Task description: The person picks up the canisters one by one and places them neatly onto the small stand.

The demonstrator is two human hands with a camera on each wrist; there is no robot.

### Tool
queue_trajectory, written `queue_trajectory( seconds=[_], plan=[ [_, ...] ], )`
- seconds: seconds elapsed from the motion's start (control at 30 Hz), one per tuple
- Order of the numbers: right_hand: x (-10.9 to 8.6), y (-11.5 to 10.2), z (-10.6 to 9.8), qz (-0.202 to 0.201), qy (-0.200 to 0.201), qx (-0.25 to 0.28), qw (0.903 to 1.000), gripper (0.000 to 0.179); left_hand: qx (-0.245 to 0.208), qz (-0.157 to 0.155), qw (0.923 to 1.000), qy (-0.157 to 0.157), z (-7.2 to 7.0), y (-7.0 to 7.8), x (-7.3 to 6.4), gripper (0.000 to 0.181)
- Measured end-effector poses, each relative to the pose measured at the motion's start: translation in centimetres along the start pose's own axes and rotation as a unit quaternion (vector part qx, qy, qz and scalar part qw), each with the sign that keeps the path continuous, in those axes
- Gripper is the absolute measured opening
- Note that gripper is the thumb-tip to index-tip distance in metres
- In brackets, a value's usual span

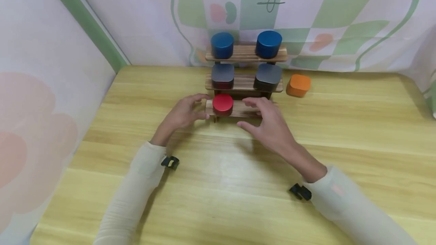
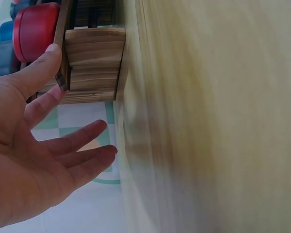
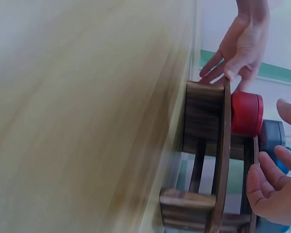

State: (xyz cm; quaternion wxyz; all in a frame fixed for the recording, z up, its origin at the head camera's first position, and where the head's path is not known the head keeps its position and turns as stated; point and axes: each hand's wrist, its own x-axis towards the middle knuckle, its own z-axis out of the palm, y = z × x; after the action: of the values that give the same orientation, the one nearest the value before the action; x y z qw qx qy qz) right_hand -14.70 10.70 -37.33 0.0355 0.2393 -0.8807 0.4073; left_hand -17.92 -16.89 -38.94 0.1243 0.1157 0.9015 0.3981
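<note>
A three-step wooden display stand (image 1: 244, 83) stands against the back of the table. Its lowest step carries one round red tin (image 1: 223, 104) near the left end. Thumb and index finger of my left hand (image 1: 184, 112) pinch the left end of that lowest step, while the other fingers spread loose, as the left wrist view shows. My right hand (image 1: 270, 126) hovers by the step's right end, thumb and fingers apart, holding nothing. Two dark grey square tins (image 1: 223, 75) sit on the middle step. On the top step are two round blue tins (image 1: 222, 45).
An orange square tin (image 1: 299, 85) lies on the wooden table (image 1: 218, 199) to the right of the stand. Behind the table hangs a green and white checked cloth (image 1: 299, 3). A pale wall panel (image 1: 51, 67) borders the left side.
</note>
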Motion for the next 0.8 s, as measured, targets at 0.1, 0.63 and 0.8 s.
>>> queue_trajectory(
  seconds=[0.1,0.63,0.8],
  plan=[
    [-0.7,0.4,-0.7,-0.013,0.009,-0.002,0.9999,0.056,-0.002,-0.001,1.0000,-0.001,0.0,0.1,0.0,0.054],
    [-2.9,3.9,-4.5,-0.015,0.036,-0.037,0.9986,0.054,-0.008,-0.004,1.0000,-0.002,0.1,0.1,0.0,0.055],
    [-2.3,4.8,-6.7,0.032,0.023,-0.028,0.9988,0.062,-0.007,-0.006,1.0000,-0.001,0.0,0.1,-0.1,0.055]
  ],
)
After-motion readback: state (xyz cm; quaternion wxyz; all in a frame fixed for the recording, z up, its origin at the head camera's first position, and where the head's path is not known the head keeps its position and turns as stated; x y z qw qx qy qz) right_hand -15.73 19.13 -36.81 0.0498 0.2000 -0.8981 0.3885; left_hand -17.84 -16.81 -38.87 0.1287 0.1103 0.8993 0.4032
